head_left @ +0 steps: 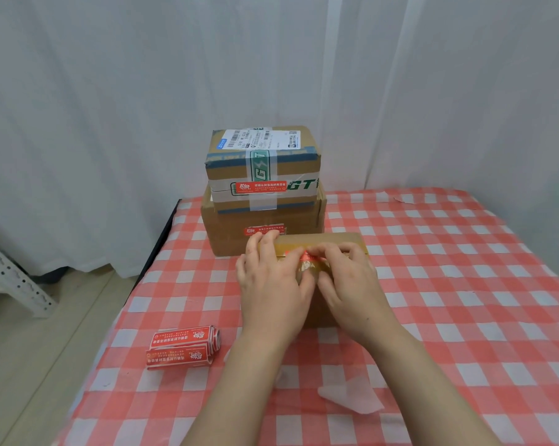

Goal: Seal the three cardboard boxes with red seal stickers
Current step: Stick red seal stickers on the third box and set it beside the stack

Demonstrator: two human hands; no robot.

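A small cardboard box (323, 241) stands near me on the checked cloth. Both hands are on its near top edge, over a red seal sticker (307, 256) that shows between them. My left hand (271, 278) lies over the box's left part with its fingers reaching across the top. My right hand (349, 278) touches the sticker with bent fingers. Behind stand two stacked boxes: a larger lower box (230, 233) with a red sticker (265, 229) on its front, and a taped upper box (262, 165) with a red sticker (261, 187).
A roll of red seal stickers (183, 347) lies on the red-and-white checked table (464, 284) to the left of my arms. White peeled backing paper (352, 397) lies near the front. White curtains hang behind, and a metal rack leg (14, 278) stands at the left.
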